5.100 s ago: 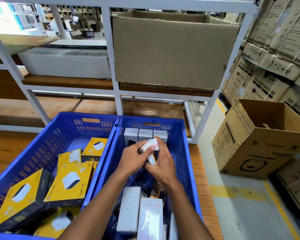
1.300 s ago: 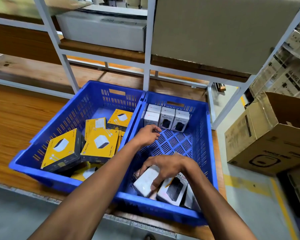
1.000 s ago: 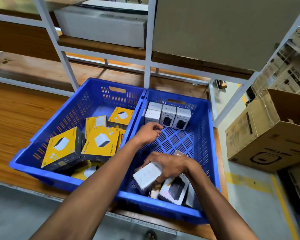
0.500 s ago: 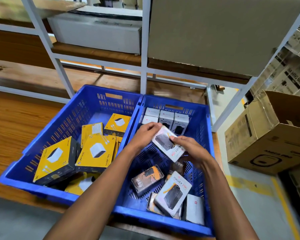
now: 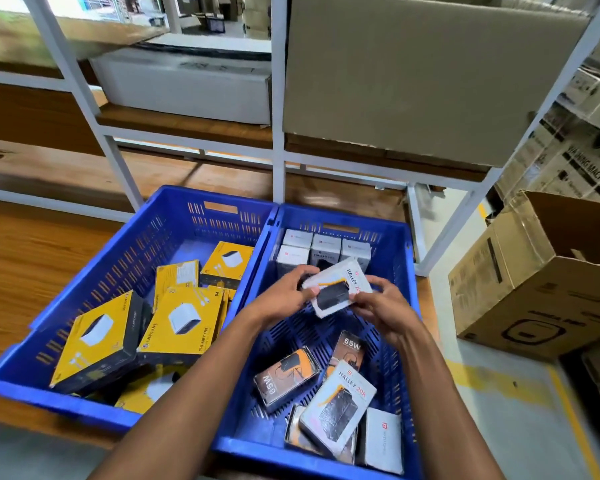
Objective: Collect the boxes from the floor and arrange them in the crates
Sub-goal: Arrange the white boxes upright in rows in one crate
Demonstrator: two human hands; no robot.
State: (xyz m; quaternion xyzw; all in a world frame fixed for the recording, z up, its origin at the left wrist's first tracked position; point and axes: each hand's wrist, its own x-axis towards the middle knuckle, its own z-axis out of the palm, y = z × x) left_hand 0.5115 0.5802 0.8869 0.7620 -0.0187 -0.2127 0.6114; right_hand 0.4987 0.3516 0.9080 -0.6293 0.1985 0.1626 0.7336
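Blue plastic is framing both containers, which are sitting side by side on the wooden desk [image 5: 21, 258]. At nine o'clock, the left crate [image 5: 125, 261] is holding yellow boxes [image 5: 181, 323], lying tilted and overlapping in a loose heap. Just beside it, touching along one wall, the right crate [image 5: 404, 271] is carrying a row of white boxes [image 5: 324, 249] standing upright against its twelve o'clock wall, while dark 65W boxes [image 5: 286, 374] and white Halley boxes [image 5: 338, 407] are lying scattered flat at its six o'clock end. Above the crate's middle, the left hand [image 5: 284, 294] and the right hand [image 5: 383, 306] are together pinching a white Halley box [image 5: 338, 287], fingers curled on its opposite ends, holding it tilted in the air. At three o'clock, an open cardboard carton [image 5: 541, 282] is standing on the floor [image 5: 499, 410].
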